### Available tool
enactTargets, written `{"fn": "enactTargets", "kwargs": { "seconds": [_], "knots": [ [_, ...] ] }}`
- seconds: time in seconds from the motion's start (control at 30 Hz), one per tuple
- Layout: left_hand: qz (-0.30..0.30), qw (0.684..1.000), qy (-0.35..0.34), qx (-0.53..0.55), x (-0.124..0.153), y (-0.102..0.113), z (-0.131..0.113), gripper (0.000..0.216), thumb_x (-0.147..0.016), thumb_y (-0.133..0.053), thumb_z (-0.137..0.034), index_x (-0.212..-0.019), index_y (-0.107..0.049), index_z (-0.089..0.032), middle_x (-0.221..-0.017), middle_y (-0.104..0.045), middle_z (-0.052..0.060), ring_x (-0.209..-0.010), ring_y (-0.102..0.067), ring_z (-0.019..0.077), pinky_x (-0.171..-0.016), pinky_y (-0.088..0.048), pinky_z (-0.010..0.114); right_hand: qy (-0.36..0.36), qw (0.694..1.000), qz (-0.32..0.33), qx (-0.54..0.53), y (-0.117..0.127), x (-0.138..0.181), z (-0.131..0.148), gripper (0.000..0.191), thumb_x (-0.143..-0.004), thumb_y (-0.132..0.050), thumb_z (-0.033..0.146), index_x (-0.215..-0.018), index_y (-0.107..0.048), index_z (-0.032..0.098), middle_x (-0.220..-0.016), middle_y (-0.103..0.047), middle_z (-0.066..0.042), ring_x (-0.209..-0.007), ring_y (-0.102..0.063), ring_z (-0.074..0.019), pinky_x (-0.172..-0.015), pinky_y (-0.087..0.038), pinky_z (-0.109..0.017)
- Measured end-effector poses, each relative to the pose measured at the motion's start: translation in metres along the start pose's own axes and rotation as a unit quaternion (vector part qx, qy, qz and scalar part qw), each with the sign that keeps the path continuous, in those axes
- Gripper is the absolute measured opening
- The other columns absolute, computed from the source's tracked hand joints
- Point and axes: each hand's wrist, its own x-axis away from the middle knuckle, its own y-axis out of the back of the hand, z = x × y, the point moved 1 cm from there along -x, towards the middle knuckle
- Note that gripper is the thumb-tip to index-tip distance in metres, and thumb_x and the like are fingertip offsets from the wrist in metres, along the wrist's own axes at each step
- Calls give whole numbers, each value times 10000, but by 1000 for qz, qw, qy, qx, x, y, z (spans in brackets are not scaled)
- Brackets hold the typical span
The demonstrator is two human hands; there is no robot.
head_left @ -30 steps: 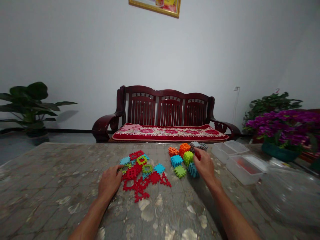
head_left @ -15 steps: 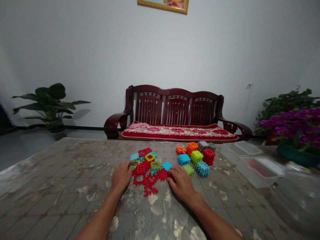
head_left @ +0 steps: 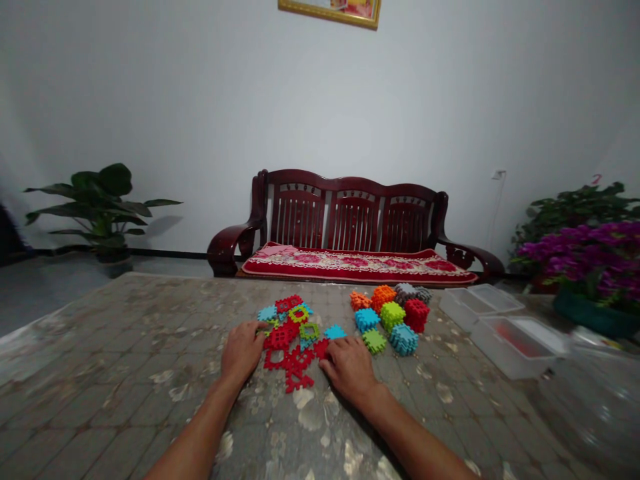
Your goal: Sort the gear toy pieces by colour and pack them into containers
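A flat spread of toothed plastic tiles, mostly red with some blue and green ones, lies on the patterned table. My left hand rests palm down at the spread's left edge, its fingers touching the red tiles. On the right edge lies my right hand, fingers loosely curled on a red tile. Just right of them stands a cluster of assembled cubes in orange, green, blue, red and grey.
Two clear plastic boxes sit at the table's right, beside purple flowers in a green pot. A dark wooden bench with a red cushion stands behind the table. A leafy plant grows at the left wall.
My right hand left the cube cluster and came down to the right edge of the flat tiles. A red cube now shows among the cubes. The left hand stayed put.
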Motion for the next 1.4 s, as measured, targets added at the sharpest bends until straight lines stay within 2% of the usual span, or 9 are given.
{"fn": "enactTargets", "kwargs": {
  "seconds": [0.2, 0.37, 0.5, 0.6, 0.77, 0.93, 1.17, 1.27, 1.4],
  "knots": [
    [2, 1000, -5, -13, 0, -1, 2, 341, -939, -480, -164, -1099, -776, -217, -1207, -770, 80, -1170, -675, 252, -1087, -466, 375, 24, 999, 2, 43, -4, -3, 5, 219, -1012, -565, 312, -1076, -742, 199, -1099, -776, -122, -1067, -689, -258, -927, -458, -344],
    [5, 1000, -2, -15, 0, -3, 4, 345, -944, -470, -170, -1113, -767, -216, -1219, -763, 80, -1181, -664, 248, -1102, -457, 381, 11, 999, -44, -4, -6, -2, -4, 196, -1018, -555, 256, -955, -735, 210, -983, -788, -83, -946, -708, -206, -856, -440, -279],
    [16, 1000, -5, -18, 0, -1, 2, 348, -945, -468, -169, -1124, -765, -198, -1232, -757, 84, -1189, -660, 250, -1109, -450, 380, -59, 981, -121, -142, -10, -3, -14, 231, -1021, -536, 306, -911, -723, 227, -913, -775, -29, -889, -698, -181, -790, -416, -250],
    [22, 999, -1, -28, 0, 1, 1, 350, -951, -470, -177, -1125, -771, -214, -1232, -758, 72, -1188, -658, 251, -1105, -449, 376, -125, 957, -130, -228, -15, -7, -23, 301, -1021, -493, 359, -873, -715, 220, -855, -760, -18, -834, -695, -180, -714, -400, -248],
    [19, 1000, -3, -15, 0, 0, 1, 345, -952, -469, -186, -1115, -772, -216, -1233, -757, 75, -1194, -649, 253, -1110, -446, 388, -162, 946, -140, -242, -18, -9, -39, 317, -991, -451, 345, -871, -716, 219, -822, -758, -33, -799, -698, -202, -703, -414, -271],
    [16, 1000, -3, -24, 0, 0, 1, 336, -948, -485, -172, -1118, -770, -218, -1228, -757, 68, -1187, -650, 245, -1114, -440, 378, -112, 947, -178, -241, -19, -5, -36, 296, -964, -483, 289, -1128, -715, 202, -1111, -769, -84, -1019, -703, -220, -875, -482, -299],
    [26, 1000, -3, -16, -1, 1, -1, 345, -941, -482, -164, -1127, -771, -192, -1223, -757, 92, -1188, -651, 261, -1116, -441, 408, 27, 982, -135, -127, -21, -1, -5, 482, -884, -662, 289, -1359, -642, 213, -1374, -678, -108, -1249, -588, -289, -1076, -427, -397],
    [33, 999, -5, -12, -1, 1, 0, 344, -946, -479, -171, -1123, -772, -196, -1234, -753, 87, -1197, -645, 260, -1126, -434, 412, 23, 990, -102, -94, -20, -3, -4, 484, -907, -657, 313, -1381, -628, 218, -1307, -712, -116, -1198, -616, -298, -1025, -449, -411],
    [31, 999, -3, -11, -1, 0, 1, 343, -944, -480, -170, -1119, -774, -203, -1235, -751, 84, -1203, -640, 260, -1123, -436, 409, -3, 990, -89, -111, -19, -7, -11, 295, -981, -540, 253, -1217, -716, 227, -1159, -766, -97, -1087, -676, -255, -946, -456, -347]
  ]
}}
